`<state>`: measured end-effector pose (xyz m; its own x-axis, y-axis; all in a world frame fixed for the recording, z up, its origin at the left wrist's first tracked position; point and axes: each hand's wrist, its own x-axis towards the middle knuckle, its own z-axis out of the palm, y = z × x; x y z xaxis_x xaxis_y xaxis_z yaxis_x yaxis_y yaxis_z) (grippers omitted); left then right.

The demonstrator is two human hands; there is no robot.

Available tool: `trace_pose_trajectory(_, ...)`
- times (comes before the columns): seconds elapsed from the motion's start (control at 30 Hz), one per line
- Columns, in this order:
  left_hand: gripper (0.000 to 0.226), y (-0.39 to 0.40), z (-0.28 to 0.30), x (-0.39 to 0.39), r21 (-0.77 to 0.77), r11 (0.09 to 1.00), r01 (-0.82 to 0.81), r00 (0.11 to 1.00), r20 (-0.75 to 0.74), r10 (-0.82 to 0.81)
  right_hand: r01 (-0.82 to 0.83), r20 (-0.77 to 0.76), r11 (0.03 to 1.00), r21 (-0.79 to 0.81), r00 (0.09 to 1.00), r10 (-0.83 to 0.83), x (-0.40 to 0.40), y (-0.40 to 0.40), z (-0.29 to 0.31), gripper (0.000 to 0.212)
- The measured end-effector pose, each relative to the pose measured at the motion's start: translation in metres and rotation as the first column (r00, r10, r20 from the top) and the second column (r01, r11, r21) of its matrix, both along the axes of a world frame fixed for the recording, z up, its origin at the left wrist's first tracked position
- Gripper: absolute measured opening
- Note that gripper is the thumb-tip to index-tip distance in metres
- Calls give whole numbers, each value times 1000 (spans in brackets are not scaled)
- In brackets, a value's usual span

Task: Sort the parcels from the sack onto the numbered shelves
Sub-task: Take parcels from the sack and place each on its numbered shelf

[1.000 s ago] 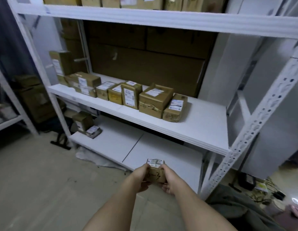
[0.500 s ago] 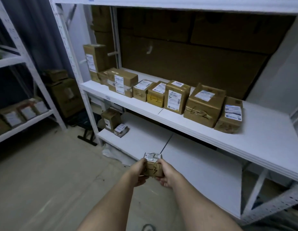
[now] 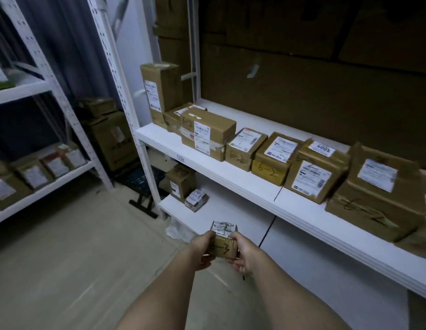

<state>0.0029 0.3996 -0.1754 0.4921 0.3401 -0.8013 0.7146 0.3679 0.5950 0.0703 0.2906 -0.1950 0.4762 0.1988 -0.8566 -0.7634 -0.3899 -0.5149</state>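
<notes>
Head view: left hand (image 3: 202, 248) and right hand (image 3: 243, 252) clamp a small parcel (image 3: 223, 241) between them (marked 6-3). Just beyond lies the lower shelf (image 3: 231, 210); farther up-right, the 6-2 row (image 3: 269, 160). Misreading could land it there. Since half a second ago, the shelves loom closer.

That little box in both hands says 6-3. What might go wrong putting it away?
The middle shelf holds parcels marked 6-2, so the small parcel in the left hand and right hand could be misfiled there. On the lower shelf it may get lost behind the shelf above.
</notes>
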Motion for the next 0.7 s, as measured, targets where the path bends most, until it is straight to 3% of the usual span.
trace_pose_trajectory(0.4,28,184,-44,85,54,978,204,979,-32,-202,176,18,984,11,984,-176,69,162,-54,27)
trace_pose_trajectory(0.7,38,308,-111,127,153,854,498,867,-99,-488,426,-4,904,-28,905,-426,71,281,-116,25)
